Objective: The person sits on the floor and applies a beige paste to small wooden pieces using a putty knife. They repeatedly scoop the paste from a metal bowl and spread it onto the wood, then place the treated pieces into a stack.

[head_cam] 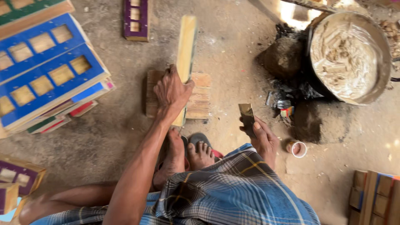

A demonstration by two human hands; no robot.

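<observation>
The left hand (171, 92) grips a pale wooden board (185, 54) standing on edge on a small wooden block (201, 96); the right hand (263, 139) clasps a flat metal scraper (246, 116), apart from the board.

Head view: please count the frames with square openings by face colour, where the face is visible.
Green frame: 1
Blue frames: 2
Purple frames: 2
Total: 5
The edge-on frame in the left hand shows no face; not counted.
</observation>
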